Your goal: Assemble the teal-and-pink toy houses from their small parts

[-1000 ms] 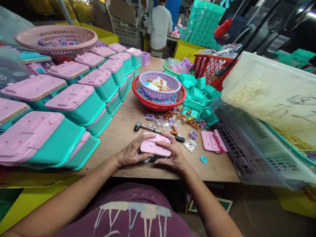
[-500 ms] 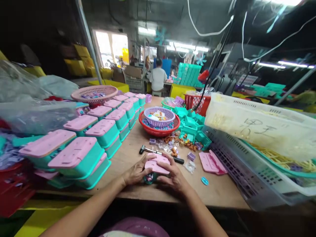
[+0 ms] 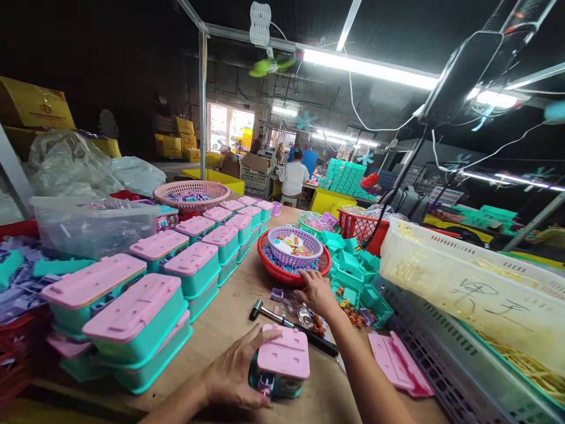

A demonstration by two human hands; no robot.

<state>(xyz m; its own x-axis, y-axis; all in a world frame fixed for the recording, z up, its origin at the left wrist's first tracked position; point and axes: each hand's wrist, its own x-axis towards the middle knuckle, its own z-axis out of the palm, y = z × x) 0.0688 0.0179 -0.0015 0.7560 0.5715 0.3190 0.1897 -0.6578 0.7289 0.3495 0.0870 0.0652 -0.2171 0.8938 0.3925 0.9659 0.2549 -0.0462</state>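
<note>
My left hand is wrapped round the left side of a small teal box with a pink lid, its thumb along the lid's edge. The box sits on the table with the lid on; a small dark and pink part shows at its front. My right hand is stretched forward, fingers apart and holding nothing visible, at the front rim of a red basket. A purple basket with small white and orange pieces rests inside the red one. Between my hands lies a hammer with a black handle.
Stacked pink-lidded boxes line the left side. At right are teal open boxes, brown figures, a pink lid and a large white crate. A person in white sits farther back.
My right hand has left the box and reached forward to the baskets. My left hand stays on the box, which is turned slightly. The camera view has tilted up.
</note>
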